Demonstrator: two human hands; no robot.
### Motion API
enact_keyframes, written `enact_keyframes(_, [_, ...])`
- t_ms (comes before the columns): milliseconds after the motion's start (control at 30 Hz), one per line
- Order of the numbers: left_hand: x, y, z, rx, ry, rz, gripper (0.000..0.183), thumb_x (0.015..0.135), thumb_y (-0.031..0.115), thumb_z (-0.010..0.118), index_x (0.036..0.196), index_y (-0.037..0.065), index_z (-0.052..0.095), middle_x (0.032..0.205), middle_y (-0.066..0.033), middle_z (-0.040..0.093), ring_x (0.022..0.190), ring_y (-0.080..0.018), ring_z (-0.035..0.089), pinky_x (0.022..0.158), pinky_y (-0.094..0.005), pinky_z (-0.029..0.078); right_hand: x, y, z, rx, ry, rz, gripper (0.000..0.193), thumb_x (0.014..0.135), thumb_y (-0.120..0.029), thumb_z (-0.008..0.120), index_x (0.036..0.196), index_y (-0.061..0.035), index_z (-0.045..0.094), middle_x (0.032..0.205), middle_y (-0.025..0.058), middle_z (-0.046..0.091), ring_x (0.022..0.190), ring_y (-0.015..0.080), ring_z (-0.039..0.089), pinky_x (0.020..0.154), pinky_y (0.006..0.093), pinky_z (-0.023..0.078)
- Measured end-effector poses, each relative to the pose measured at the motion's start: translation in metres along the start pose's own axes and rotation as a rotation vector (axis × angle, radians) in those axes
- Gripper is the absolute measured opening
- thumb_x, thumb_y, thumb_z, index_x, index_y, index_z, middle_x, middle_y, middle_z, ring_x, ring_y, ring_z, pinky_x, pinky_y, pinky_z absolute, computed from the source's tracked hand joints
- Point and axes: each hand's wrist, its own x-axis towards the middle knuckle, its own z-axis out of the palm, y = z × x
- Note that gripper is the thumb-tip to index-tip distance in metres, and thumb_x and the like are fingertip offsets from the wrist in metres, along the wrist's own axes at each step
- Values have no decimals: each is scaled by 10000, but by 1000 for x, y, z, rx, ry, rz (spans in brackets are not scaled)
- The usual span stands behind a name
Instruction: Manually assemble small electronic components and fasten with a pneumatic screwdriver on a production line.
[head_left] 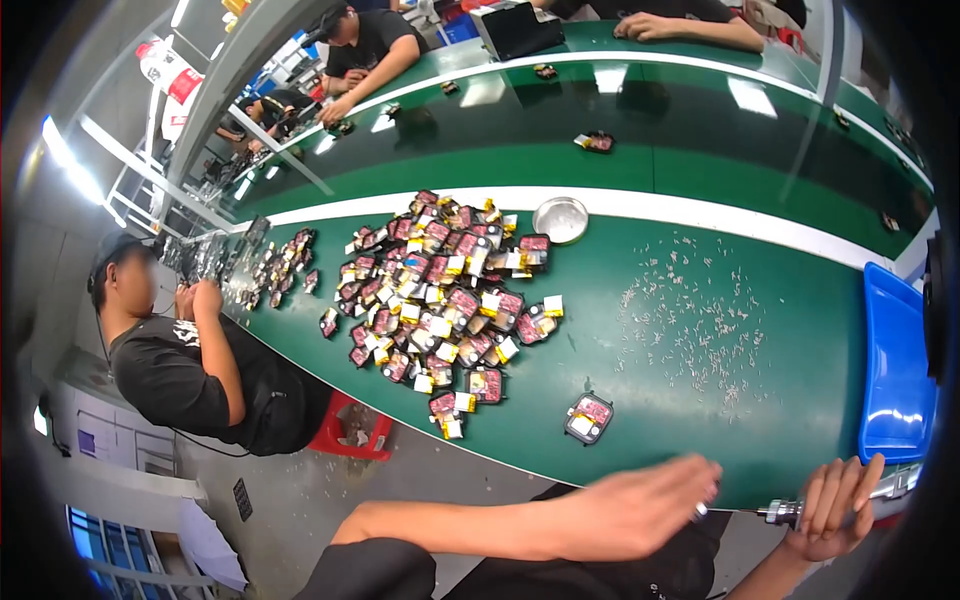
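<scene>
- A long green table (700,400) with a white stripe down its middle curves across the view, and several people work along it.
- At the lower edge, the person's right hand (835,505) wraps loosely around a slim metal screwdriver (790,513). The fingers point up and the thumb side faces the table, so the tool lies sideways with its tip towards the left hand.
- The left hand (630,510) lies flat, palm down, over the near table edge with its fingers close together and stretched to the right. The fingertips meet the tool's tip. I cannot tell whether they pinch a small part there.
- The left forearm runs in from the lower left and the right forearm rises from the bottom right, so both hands meet just off the table's near edge.
- One small dark module (588,418), with pink and white patches, lies alone on the table just beyond the left hand, within easy reach and apart from the rest.
- A big heap of like modules (440,290) sits further out to the left, likely the stock to draw from.
- A round metal dish (561,219) stands at the heap's far side, on the white stripe.
- Tiny pale bits (690,320) are scattered over the table right of the heap.
- A blue tray (895,370) rests at the right end, near the right hand.
- A seated co-worker (190,360) on the left holds both hands up over another spread of parts.
</scene>
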Motion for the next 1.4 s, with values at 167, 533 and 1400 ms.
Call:
enact_keyframes(167, [-53, -69, -110, 643, 437, -442, 368, 808, -58, 546, 1176, -60, 557, 1070, -206, 621, 970, -374, 603, 860, -444, 478, -19, 4, -20, -52, 144, -13, 122, 934, -90, 472, 862, -56, 380, 481, 1, 331, 346, 82, 303, 370, 216, 332])
enact_keyframes(533, [-47, -64, -116, 410, 185, -501, 389, 758, -22, 668, 1139, 4, 597, 1259, -159, 559, 1177, -340, 530, 979, -423, 428, -33, 20, -16, 67, 354, 93, 105, 912, -135, 470, 875, -60, 407, 489, 4, 347, 390, 107, 339, 424, 278, 349])
enact_keyframes(1400, [-2, -15, 8, 107, -65, -91, 479, 594, 30, 772, 1019, -108, 598, 1101, -230, 582, 954, -351, 603, 689, -375, 550, 4, 32, 51, -232, 128, 49, 127, 892, -132, 511, 841, -68, 413, 501, 32, 469, 386, 134, 444, 449, 284, 443])
